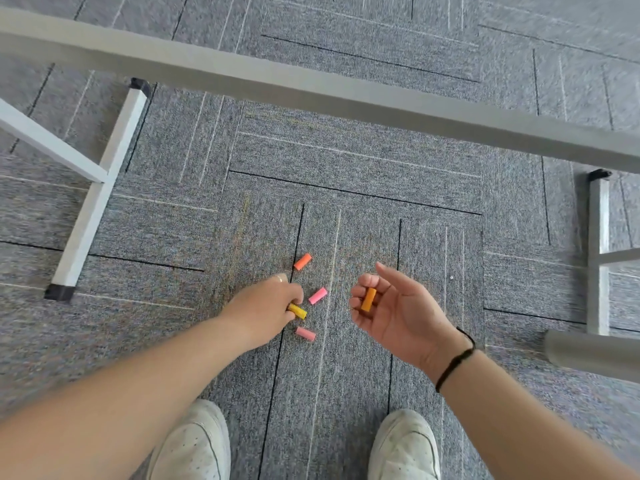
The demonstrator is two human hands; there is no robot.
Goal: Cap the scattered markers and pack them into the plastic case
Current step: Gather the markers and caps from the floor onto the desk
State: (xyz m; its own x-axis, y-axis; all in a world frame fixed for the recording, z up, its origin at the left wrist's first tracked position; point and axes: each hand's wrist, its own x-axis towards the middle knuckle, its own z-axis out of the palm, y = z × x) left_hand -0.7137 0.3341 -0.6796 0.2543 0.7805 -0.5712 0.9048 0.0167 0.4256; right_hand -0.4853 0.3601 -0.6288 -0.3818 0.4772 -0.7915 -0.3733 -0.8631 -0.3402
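Observation:
Several short marker caps lie on the grey carpet in front of my feet. My left hand (266, 306) reaches down, its fingers curled round a yellow cap (298, 311) at the carpet. My right hand (388, 306) is turned palm up above the floor, and an orange cap (369, 299) rests across its loosely curled fingers. A coral-orange cap (302, 261) lies further away. A pink cap (317, 295) sits between my hands, and another pink cap (305, 333) lies nearer to me. No markers or plastic case show in this view.
A grey table edge (311, 95) crosses the top of the view. White table legs stand at the left (100, 188) and right (598, 254). My two white shoes (194, 445) are at the bottom. A grey tube (588, 351) juts in at the right.

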